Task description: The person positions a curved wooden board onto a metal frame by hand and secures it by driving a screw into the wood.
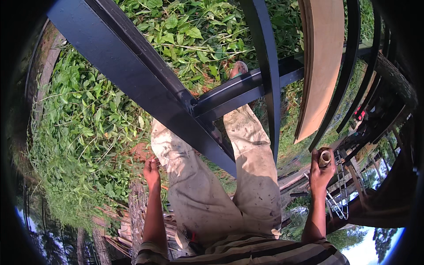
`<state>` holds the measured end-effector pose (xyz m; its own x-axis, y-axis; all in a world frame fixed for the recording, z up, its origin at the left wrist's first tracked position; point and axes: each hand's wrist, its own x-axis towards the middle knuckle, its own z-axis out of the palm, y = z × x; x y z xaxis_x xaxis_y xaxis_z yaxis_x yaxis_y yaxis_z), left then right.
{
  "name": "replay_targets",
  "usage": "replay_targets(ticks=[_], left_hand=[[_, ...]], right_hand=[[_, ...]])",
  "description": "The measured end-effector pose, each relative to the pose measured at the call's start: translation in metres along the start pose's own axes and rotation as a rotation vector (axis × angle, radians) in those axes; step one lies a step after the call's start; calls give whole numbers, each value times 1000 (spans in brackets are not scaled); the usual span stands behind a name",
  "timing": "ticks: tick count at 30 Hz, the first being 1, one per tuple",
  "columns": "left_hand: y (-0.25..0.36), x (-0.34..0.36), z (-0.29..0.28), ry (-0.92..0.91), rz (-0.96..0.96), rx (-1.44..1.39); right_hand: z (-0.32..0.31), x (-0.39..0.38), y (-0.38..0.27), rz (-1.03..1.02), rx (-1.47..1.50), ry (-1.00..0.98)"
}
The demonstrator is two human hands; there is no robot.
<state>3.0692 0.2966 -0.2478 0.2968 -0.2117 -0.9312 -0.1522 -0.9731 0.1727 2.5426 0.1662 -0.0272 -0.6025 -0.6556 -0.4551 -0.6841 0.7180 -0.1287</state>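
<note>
Head view shows the person's right hand point(319, 174) closed around a short, pale-tan hollow cylinder point(325, 157) of unclear material; its open end protrudes above the grip, between thumb and fingers. Cream, dark-stained cloth trousers point(201, 194) separate it from the left hand point(151, 176), fingers bent near the knee; whether that hand grips anything cannot be told. Curved, light-brown wooden boards point(326, 66) appear beyond the cylinder.

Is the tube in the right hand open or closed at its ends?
Open at the end in view: the tube shows a round rim around a hollow. The other end is hidden; I cannot tell.
</note>
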Motion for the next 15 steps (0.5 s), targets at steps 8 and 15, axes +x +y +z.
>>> replay_targets(ticks=[8,15], left_hand=[[-126,11,48,55,-134,106],[-119,-19,28,-116,-273,-234]], right_hand=[[74,42,-3,74,-155,-271],[84,50,1,27,-78,-325]])
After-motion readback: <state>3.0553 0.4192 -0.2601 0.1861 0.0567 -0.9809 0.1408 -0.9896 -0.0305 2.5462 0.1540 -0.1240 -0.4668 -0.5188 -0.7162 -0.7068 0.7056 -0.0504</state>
